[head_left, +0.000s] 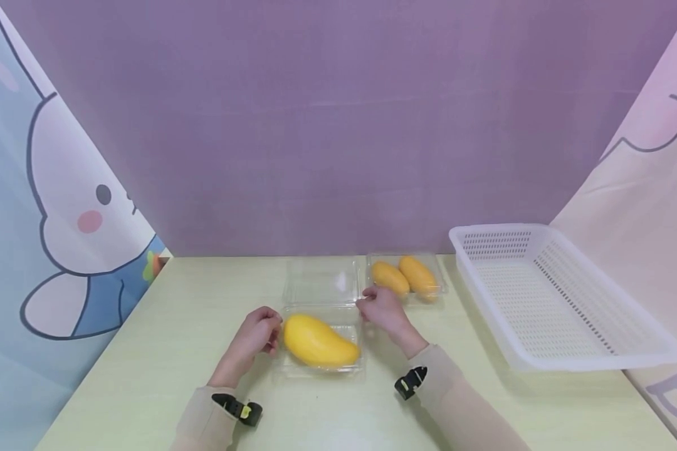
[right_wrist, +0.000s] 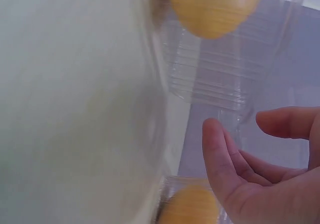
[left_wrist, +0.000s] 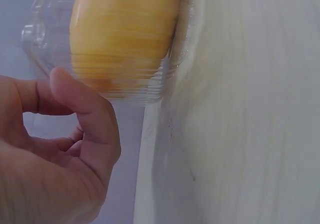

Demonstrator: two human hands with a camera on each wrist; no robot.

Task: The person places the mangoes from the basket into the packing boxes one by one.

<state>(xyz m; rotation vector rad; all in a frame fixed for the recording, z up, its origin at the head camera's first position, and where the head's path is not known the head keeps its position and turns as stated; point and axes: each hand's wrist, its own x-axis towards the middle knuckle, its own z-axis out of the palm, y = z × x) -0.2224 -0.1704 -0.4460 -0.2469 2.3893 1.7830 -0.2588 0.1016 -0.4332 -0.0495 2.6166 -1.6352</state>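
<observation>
A clear plastic clamshell box (head_left: 346, 368) lies on the table with its lid (head_left: 321, 282) folded back, away from the person. One large yellow mango (head_left: 318, 341) lies in its base, its narrow end to the right. At the back left corner, my left hand (head_left: 255, 332) pinches the box's rim between thumb and forefinger; the left wrist view shows these fingertips (left_wrist: 59, 79) right at the clear edge. My right hand (head_left: 386, 311) is by the back right corner, near the lid hinge. Its thumb (right_wrist: 280, 122) and forefinger (right_wrist: 212, 134) are apart, nothing between them.
Behind the right hand stands another clear box (head_left: 437, 263) holding two smaller orange-yellow mangoes (head_left: 419, 275). A white perforated plastic basket (head_left: 513, 360) fills the right side of the table (head_left: 203, 300). A purple backdrop (head_left: 338, 125) rises at the table's far edge.
</observation>
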